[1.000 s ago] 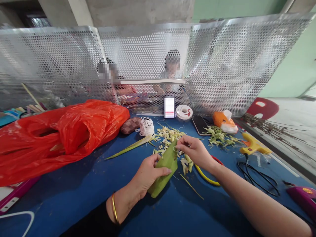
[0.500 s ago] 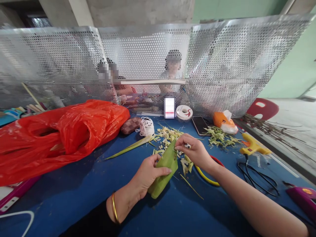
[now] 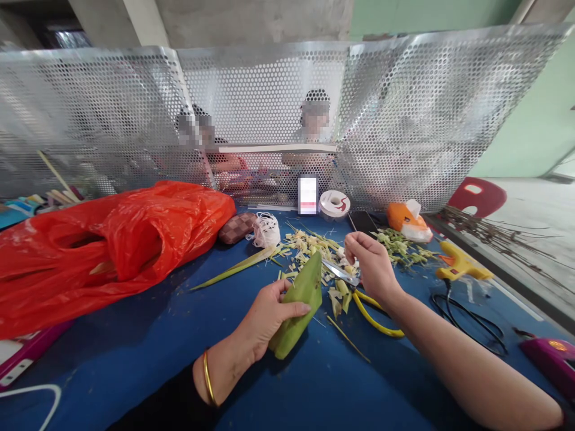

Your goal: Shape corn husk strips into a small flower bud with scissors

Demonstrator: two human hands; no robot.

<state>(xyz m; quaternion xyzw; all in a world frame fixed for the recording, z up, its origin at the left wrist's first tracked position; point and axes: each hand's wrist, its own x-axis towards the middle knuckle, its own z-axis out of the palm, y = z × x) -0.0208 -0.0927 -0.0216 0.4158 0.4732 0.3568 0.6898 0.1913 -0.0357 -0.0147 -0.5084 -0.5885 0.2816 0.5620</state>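
Note:
A folded green leaf packet (image 3: 300, 293) with a pointed top is gripped in my left hand (image 3: 265, 314), thumb on its near face and fingers behind. It is tilted, tip up, above the blue table. To its right my right hand (image 3: 376, 266) is raised with its fingers pinched together, apart from the packet; whether a fine thread is in the pinch cannot be seen. Beneath that hand lie scissors with yellow handles (image 3: 377, 326), blades pointing left. Pale leaf scraps (image 3: 309, 242) are spread behind the packet. A long leaf strip (image 3: 238, 267) lies to the left.
A red plastic bag (image 3: 179, 215) covers the left side. Towards the back are a ball of white string (image 3: 266, 230), a white spool (image 3: 335, 205), a phone (image 3: 362, 222) and a tissue pack (image 3: 408, 221). A yellow glue gun (image 3: 462, 263) trails its cord at right. Two people sit beyond the perforated screen.
My right hand has moved away from the packet's tip, up and to the right, uncovering the scissors' blades. My left hand keeps its hold with hardly any movement.

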